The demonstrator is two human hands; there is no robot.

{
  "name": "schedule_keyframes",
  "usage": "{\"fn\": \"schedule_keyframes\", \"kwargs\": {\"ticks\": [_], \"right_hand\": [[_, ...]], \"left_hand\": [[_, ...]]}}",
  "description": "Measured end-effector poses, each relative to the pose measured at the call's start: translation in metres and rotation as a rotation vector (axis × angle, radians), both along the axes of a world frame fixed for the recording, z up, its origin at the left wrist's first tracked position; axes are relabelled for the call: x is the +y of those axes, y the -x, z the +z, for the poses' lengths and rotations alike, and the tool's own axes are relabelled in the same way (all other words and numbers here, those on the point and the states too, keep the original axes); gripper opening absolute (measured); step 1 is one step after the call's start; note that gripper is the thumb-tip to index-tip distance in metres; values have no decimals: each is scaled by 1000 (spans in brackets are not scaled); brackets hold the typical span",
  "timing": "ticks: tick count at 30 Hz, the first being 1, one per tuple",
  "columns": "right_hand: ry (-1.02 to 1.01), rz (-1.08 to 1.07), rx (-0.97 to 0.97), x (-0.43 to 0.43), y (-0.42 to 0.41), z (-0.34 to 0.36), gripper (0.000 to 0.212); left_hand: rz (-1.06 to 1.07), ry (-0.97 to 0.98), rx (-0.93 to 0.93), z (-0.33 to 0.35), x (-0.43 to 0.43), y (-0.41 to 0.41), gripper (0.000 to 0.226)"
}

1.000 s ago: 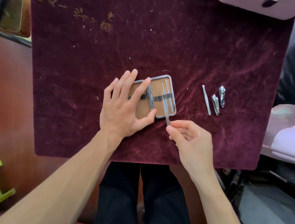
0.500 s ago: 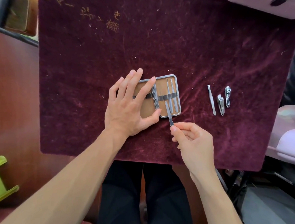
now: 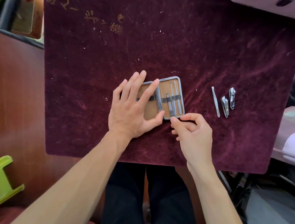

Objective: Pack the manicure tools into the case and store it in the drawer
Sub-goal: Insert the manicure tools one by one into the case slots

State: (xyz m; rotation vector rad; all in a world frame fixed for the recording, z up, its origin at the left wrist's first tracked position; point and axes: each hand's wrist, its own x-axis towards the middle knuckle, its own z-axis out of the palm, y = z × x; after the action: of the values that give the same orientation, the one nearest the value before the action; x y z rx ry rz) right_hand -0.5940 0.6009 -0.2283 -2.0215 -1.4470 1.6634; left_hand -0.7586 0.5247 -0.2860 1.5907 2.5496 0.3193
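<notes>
The manicure case (image 3: pixel 161 98) lies open and flat near the middle of a dark plum velvet cloth (image 3: pixel 191 50) that covers the table. Faint gold embroidery (image 3: pixel 105 22) marks the cloth's far side, and pale specks of lint dot it. To the left is bare reddish-brown wood (image 3: pixel 16 100), with a lime-green plastic piece (image 3: pixel 2 179) lower down. A pale lilac box (image 3: pixel 265 0) sits at the far right corner.

The left hand (image 3: pixel 131 110) rests flat on the case's left half, fingers spread and extended, thumb against the near edge by the hinge; it pins the case down and clasps nothing.

In the right half, 3 slim steel tools sit under a dark elastic strap (image 3: pixel 171 99). The shortest tool (image 3: pixel 169 105) is the left one. The right hand (image 3: pixel 193 132) has its thumb and forefinger pinched together at that tool's near end, right at the case's rim, with the other fingers curled in.

Well to the right, 3 more pieces lie side by side on the cloth: tweezers (image 3: pixel 215 102), a small nail clipper (image 3: pixel 225 106) and another clipper (image 3: pixel 232 98).
</notes>
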Motion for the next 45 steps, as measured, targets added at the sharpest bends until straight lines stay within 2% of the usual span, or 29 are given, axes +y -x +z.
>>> {"fn": "schedule_keyframes", "kwargs": {"ticks": [9, 21, 45], "right_hand": [[-43, 21, -38, 3, 7, -5, 26], [-133, 109, -126, 1, 17, -2, 26], [-111, 138, -55, 6, 14, 2, 26]], "left_hand": [[2, 15, 1, 2, 0, 0, 82], [0, 18, -3, 2, 1, 0, 82], [-3, 21, 9, 1, 1, 0, 82]]}}
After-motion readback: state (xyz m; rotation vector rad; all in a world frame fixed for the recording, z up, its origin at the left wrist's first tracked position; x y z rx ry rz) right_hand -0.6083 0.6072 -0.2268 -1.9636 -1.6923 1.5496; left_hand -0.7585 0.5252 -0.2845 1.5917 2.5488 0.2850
